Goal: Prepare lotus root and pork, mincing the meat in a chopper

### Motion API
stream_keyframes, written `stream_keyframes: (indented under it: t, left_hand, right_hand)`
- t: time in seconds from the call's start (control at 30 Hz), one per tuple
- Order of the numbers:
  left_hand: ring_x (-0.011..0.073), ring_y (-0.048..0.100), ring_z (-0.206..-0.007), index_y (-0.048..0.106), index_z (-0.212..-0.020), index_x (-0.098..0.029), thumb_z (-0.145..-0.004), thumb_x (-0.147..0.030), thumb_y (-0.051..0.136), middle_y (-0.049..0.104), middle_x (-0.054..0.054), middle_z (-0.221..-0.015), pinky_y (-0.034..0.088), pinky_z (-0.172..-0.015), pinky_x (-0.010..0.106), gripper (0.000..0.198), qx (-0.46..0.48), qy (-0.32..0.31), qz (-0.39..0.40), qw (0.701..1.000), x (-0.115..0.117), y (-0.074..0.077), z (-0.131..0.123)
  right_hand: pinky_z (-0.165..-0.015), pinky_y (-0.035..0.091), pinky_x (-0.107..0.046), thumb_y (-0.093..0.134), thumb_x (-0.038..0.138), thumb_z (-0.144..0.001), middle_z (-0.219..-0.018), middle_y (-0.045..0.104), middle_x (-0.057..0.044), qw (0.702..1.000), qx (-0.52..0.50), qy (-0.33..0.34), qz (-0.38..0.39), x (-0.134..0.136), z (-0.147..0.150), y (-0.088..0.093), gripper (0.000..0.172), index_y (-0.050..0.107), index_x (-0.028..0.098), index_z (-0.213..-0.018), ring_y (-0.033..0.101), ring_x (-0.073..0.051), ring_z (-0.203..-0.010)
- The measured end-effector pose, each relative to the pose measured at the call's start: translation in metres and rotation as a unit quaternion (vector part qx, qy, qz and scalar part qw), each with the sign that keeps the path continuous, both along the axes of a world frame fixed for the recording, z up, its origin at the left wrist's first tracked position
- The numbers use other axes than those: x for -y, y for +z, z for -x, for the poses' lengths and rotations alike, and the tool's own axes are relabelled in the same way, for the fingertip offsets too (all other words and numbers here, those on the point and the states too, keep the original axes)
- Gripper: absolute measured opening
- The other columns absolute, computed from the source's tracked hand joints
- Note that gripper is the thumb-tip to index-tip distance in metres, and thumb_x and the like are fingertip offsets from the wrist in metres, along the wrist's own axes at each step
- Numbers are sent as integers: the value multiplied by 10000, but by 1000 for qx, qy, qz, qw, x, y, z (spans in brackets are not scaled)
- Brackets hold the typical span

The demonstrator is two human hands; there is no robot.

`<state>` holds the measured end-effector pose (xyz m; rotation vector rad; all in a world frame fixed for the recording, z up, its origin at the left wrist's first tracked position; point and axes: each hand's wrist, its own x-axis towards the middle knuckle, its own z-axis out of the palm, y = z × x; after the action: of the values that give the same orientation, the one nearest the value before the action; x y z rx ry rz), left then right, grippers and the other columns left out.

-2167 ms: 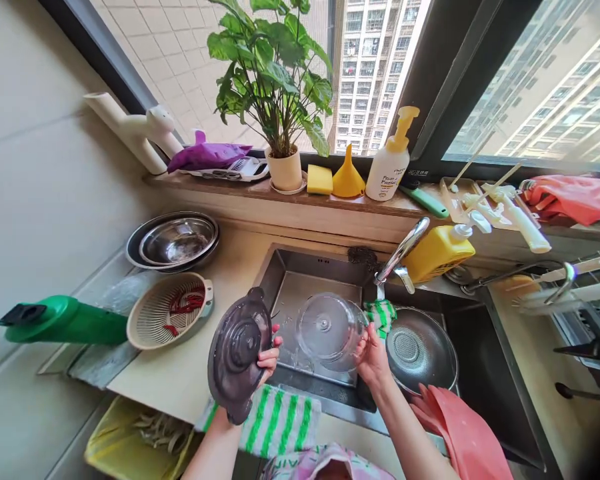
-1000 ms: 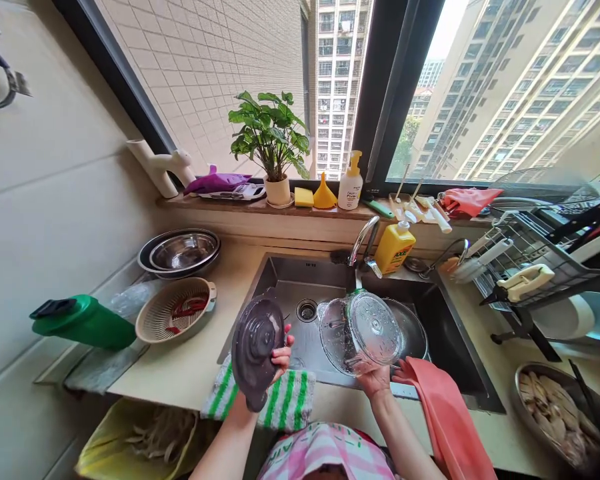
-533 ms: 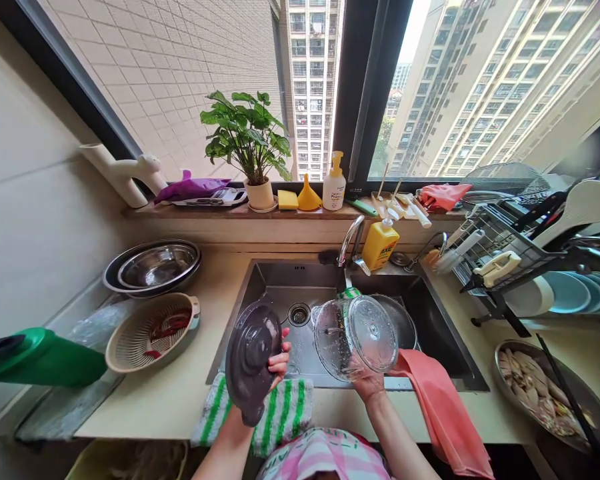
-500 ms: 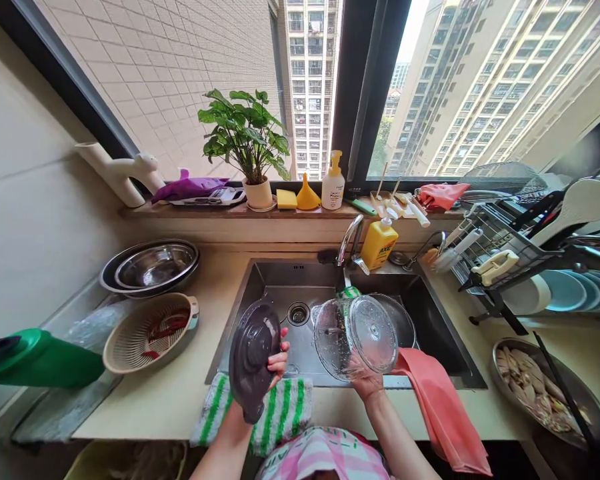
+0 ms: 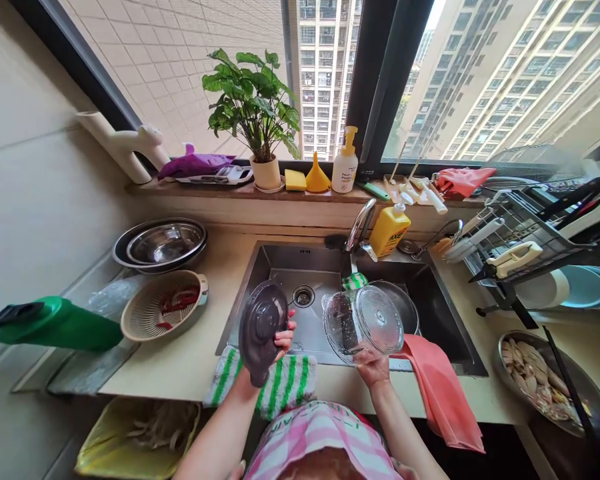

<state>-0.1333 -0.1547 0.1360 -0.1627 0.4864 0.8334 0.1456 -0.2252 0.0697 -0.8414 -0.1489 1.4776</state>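
My left hand (image 5: 284, 337) is closed on a dark, roughly round lid (image 5: 264, 323) with tabs at its edge, tilted upright over the front left of the sink (image 5: 320, 283). My right hand (image 5: 373, 367) grips a clear glass bowl (image 5: 337, 327) from below; it lies on its side, wet with drops, its round base facing right. The bowl and lid are apart. Behind the bowl a round pan (image 5: 407, 308) sits in the right basin. A green-and-white striped cloth (image 5: 290, 387) lies at the front edge below my left hand.
Left stand a colander (image 5: 145, 328) with red bits, steel bowls (image 5: 165, 243) and a green bottle (image 5: 65, 323). A faucet (image 5: 361, 223) and yellow soap bottle (image 5: 390, 232) are behind the sink. Right are a pink cloth (image 5: 433, 380), dish rack (image 5: 520, 227) and pan of meat (image 5: 545, 387).
The view has tilted downward, showing more of the yellow-lined bin at lower left. Both hands keep hold of the lid and the glass bowl, with little movement over the sink.
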Motion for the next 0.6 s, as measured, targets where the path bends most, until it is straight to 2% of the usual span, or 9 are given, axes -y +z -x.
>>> stream_keyframes:
  t: [0.13,0.3,0.43,0.6]
  left_hand:
    - [46,399,-473,528,-1160,-190,-875,-123,391,506,32,-806,357,-390,142,324,-13,9,0,1000,-2,9,2]
    - [48,420,-469,501,-1177,-169,-892,-126,320,500,47,-801,368,-396,137,340,13,-19,31,999,-6,17,4]
    - [65,470,-523,490,-1199,-185,-904,-131,304,513,66,-858,416,-440,158,352,5,32,20,999,-1,19,1]
    - [52,418,-476,496,-1211,-160,-910,-141,312,506,49,-804,376,-398,153,354,-29,63,-4,998,6,17,-13]
  right_hand:
    - [-351,295,-120,584,111,-629,-441,264,118,998,-68,-1,13,-4,-4,-2,355,254,207,-541,247,-27,-343]
    - [-354,299,-111,572,105,-650,-447,258,120,991,-126,18,35,-8,-6,0,340,258,202,-563,263,-22,-336]
    - [-352,314,-118,576,116,-653,-444,274,114,987,-149,32,49,-11,-16,1,366,234,206,-561,299,-30,-340]
    - [-351,335,-128,605,144,-683,-436,249,120,984,-155,64,56,-17,-31,-1,435,195,210,-555,305,-36,-341]
